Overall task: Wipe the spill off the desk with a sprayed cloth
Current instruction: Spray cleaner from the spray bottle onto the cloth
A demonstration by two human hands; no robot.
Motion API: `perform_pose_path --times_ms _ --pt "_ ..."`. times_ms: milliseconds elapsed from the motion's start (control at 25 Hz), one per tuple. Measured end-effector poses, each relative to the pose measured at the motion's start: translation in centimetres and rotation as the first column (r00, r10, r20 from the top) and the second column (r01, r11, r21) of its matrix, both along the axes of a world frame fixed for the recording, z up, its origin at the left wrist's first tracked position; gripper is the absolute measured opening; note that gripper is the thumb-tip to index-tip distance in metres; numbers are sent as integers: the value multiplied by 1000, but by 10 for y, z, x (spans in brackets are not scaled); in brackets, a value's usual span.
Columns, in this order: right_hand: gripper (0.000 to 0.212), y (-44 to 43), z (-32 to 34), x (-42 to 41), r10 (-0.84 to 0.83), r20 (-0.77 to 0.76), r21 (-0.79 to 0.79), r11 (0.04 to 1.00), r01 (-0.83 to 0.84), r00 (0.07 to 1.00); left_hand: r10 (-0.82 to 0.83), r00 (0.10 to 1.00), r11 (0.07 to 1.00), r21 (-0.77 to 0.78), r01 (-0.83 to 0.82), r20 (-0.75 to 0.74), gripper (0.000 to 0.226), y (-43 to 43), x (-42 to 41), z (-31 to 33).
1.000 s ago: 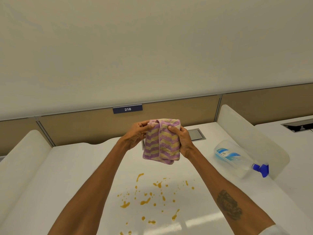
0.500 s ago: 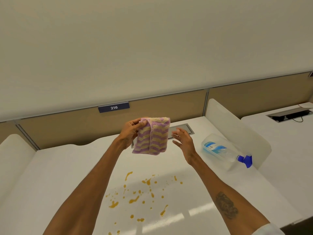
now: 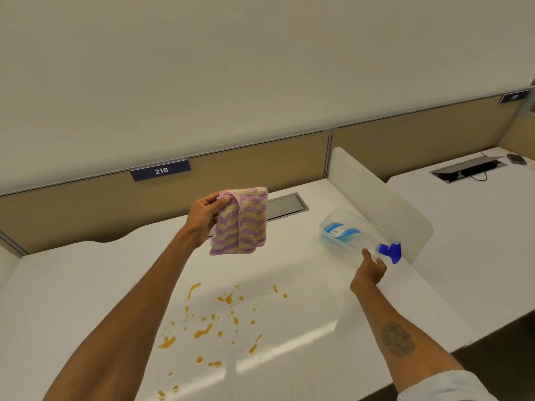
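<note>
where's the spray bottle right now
In the head view the spray bottle lies on its side at the right of the desk, against the white divider, with the right hand reaching its neck.

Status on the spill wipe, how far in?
Done: folded cloth is up in the left hand. In hand: right hand is at the lying spray bottle, grip not closed. Left: spray the cloth, wipe the orange spill off the desk.

The right hand (image 3: 371,270) hid part of the bottle (image 3: 351,237) neck, the far sign (image 3: 514,97) was too blurred to read, and the bottom edge cut off the spill (image 3: 212,325).
</note>
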State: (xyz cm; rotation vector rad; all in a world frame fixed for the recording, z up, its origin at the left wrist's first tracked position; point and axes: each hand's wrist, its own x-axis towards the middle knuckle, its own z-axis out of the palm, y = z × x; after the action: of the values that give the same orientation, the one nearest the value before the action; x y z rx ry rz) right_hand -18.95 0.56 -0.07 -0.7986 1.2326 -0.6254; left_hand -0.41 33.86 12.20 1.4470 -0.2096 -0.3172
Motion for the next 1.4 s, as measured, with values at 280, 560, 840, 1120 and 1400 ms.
perform_pose_path --times_ms 280,560,840,1120,1400 --pt "66 -40 -1 10 -127 150 106 988 112 981 25 1000 999 27 -24 -18 23 -19 4 -9" --pt "59 -68 2 28 -182 111 177 971 161 977 51 999 997 57 -51 -7 29 -16 13 -12" --pt "41 -74 19 55 -114 -54 -211 972 100 992 85 996 994 69 -85 8 32 -11 20 -13" --pt "45 -58 42 92 109 79 -371 926 -73 991 131 991 990 43 -132 28 38 -11 20 -4" --pt "41 -28 57 103 264 15 -671 717 -185 965 135 989 990 40 -137 62 37 21 21 13"
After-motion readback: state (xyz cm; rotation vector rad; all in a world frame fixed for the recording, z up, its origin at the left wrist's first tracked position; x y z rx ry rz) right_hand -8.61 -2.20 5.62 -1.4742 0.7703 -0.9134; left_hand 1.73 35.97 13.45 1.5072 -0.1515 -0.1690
